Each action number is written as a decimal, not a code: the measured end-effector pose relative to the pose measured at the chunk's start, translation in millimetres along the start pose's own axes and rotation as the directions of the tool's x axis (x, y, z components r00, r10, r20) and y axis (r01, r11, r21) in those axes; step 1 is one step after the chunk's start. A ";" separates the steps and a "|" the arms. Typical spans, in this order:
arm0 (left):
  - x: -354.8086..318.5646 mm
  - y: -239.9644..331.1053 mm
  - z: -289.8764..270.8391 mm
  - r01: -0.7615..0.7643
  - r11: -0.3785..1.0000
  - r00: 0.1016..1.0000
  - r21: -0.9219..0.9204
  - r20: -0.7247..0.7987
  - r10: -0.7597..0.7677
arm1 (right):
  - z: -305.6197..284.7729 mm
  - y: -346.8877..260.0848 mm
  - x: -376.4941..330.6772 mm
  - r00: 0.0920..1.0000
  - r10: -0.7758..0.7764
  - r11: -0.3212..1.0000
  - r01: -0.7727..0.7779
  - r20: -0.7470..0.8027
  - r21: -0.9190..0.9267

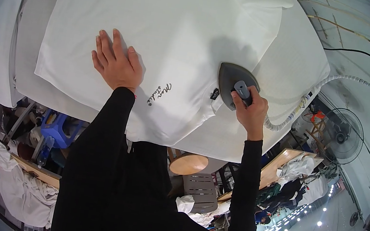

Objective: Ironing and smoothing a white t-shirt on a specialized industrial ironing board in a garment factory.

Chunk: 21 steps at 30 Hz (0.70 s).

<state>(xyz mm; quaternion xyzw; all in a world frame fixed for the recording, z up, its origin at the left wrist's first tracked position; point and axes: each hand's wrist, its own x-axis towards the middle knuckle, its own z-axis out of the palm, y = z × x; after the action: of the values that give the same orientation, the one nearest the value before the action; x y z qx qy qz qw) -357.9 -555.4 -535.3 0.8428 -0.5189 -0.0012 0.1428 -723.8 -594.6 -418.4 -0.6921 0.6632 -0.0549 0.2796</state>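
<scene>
A white T-shirt [169, 31] with dark script lettering near its neck lies spread on a white-covered ironing table [297, 51]. My left hand [118, 64] rests flat on the shirt, fingers spread, holding nothing. In my right hand [254, 112] is the grey handle of an iron [229, 80], its dark soleplate down on the shirt near the neckline and shoulder. A small black neck label [215, 93] shows just left of the iron. From the iron a white-wrapped hose [280, 126] runs up to the right. The soleplate's underside is hidden.
A standing fan [342, 133] is at the right by the wall. Below the table's near edge are a blue plastic stool [59, 129], a round wooden stool [188, 164] and a brown plastic chair [200, 193]. White cloth [21, 188] is heaped at the lower left.
</scene>
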 end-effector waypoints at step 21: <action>-0.2 -2.4 0.3 -0.002 1.000 1.000 0.001 -0.006 0.002 | -4.2 -0.2 32.3 0.981 0.160 0.985 -0.151 -0.111 0.082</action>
<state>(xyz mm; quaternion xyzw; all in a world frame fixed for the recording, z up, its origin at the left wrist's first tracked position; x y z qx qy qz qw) -355.9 -554.2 -536.2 0.8424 -0.5192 0.0015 0.1441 -721.8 -626.6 -424.3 -0.6230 0.7280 -0.0977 0.2690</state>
